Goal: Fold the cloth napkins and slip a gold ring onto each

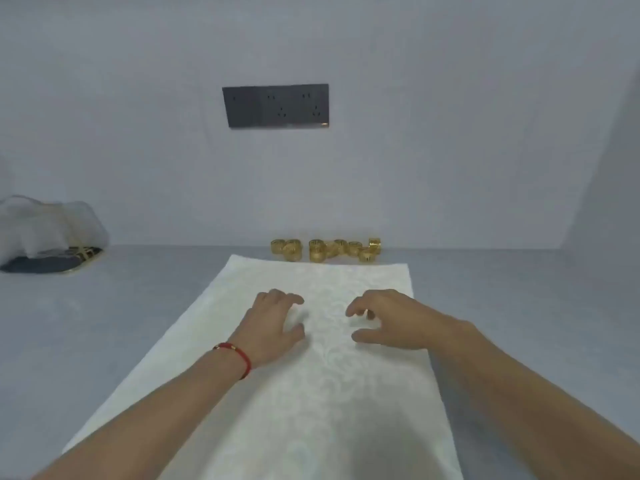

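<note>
We note a grey table top [145, 306] running to the pale wall at 12 o'clock, with bare surface showing at 9 o'clock and 3 o'clock of the work. A long white patterned cloth napkin [311, 393] lies flat down the middle, its far edge just short of a cluster of small gold openwork napkin rings [325, 250] standing against the wall at 12 o'clock. The napkin's near end runs out of view at 6 o'clock.

At 10 o'clock a crumpled heap of white cloth [48, 223] sits on a dark tray with a gold-patterned rim [52, 263]; what else the tray holds, we cannot tell. A dark grey socket panel [275, 105] is fixed on the wall above the rings.

Our left hand [273, 323], with a red cord bracelet [239, 358] at the wrist, is over the napkin's far half, fingers loosely curled and gripping nothing. Our right hand [384, 320] lies beside it at 3 o'clock, fingers likewise bent and spread, holding nothing; whether the fingertips touch the fabric is blurred. The two hands stay apart, with bare napkin between them.
</note>
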`<state>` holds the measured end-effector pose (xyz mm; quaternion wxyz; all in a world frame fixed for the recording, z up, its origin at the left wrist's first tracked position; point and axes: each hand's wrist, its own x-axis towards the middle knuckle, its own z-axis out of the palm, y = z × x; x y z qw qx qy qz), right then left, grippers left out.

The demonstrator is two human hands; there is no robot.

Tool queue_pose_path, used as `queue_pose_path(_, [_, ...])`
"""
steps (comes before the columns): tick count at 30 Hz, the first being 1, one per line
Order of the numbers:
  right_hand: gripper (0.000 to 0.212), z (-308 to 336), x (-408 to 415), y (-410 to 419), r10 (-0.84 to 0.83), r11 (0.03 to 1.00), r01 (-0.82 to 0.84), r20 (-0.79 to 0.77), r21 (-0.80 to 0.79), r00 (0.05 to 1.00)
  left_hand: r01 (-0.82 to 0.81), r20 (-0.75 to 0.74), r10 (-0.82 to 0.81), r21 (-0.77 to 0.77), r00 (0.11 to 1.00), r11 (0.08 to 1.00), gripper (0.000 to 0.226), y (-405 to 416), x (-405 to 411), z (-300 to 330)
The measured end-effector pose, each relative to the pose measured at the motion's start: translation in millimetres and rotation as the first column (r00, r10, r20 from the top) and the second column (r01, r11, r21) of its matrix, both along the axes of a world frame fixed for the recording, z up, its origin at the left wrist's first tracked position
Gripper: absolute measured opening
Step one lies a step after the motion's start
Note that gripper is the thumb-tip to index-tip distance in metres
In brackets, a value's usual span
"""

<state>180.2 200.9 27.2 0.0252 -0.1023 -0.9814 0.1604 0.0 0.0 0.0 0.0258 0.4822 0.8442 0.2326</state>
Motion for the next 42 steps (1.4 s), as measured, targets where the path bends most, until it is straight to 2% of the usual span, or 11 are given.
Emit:
queue_pose_path(3, [0.023, -29.0, 34.8, -32.5, -0.033, 0.999, 0.032, -0.024, -0.018, 0.999, -0.029, -0.181, 0.037, 0.044, 0.983, 0.999, 0.026, -34.4, 31.0, -30.9])
queue_pose_path(5, [0.025, -44.4, 61.9, -55.5, -0.048, 0.997, 0.047, -0.031, -0.056, 0.998, -0.049, -0.129, 0.059, 0.086, 0.99, 0.995, 0.02, -59.0, 51.5, -49.4])
queue_pose_path(14, [0.016, -70.8, 89.5, -92.5, -0.092, 0.973, 0.074, -0.069, -0.22, 0.993, 0.127, -0.075, -0.121, 0.081, 0.99, 0.989, 0.024, -88.7, 67.3, -71.3])
queue_pose_path(17, [0.016, -64.1, 80.1, -88.4, -0.116, 0.957, 0.106, -0.022, -0.269, 0.993, 0.161, -0.061, -0.164, -0.041, 0.985, 0.986, 0.042, -90.7, 66.2, -55.7])
queue_pose_path(20, [0.029, -55.0, 62.8, -81.9, -0.16, 0.969, 0.138, -0.093, -0.204, 0.983, 0.236, 0.023, -0.236, -0.212, 0.971, 0.948, 0.067, -95.9, 67.2, -30.8])
queue_pose_path(23, [0.026, -58.3, 49.9, -81.2, -0.214, 0.975, 0.193, -0.221, -0.112, 0.952, 0.2, 0.034, -0.198, -0.243, 0.98, 0.949, 0.037, -92.0, 59.9, -21.0])
queue_pose_path(26, [0.046, -63.0, 58.6, -78.7, -0.127, 0.99, 0.124, -0.045, -0.06, 0.991, 0.157, 0.041, -0.154, -0.106, 0.987, 0.982, 0.02, -87.6, 42.7, -24.8])
queue_pose_path(28, [0.062, -66.4, 69.3, -60.5, -0.106, 0.994, 0.106, 0.015, -0.003, 0.994, 0.164, 0.107, -0.16, -0.028, 0.981, 0.986, 0.042, -90.0, 34.8, -24.5])
queue_pose_path(33, [0.017, -83.6, 70.0, -14.0, -0.27, 0.963, 0.265, -0.285, -0.054, 0.92, 0.16, 0.115, -0.157, -0.018, 0.981, 0.987, 0.029, -89.7, 29.5, -29.4])
queue_pose_path(38, [0.028, -72.8, 86.4, -13.3, -0.232, 0.972, 0.232, -0.343, -0.041, 0.91, 0.24, 0.024, -0.239, -0.151, 0.971, 0.959, 0.061, -80.3, 34.4, -31.6])
queue_pose_path(42, [0.017, -71.3, 124.4, -13.6, -0.184, 0.952, 0.234, -0.247, 0.196, 0.952, 0.228, -0.034, -0.234, -0.121, 0.972, 0.966, 0.047, -65.0, 41.8, -29.3])
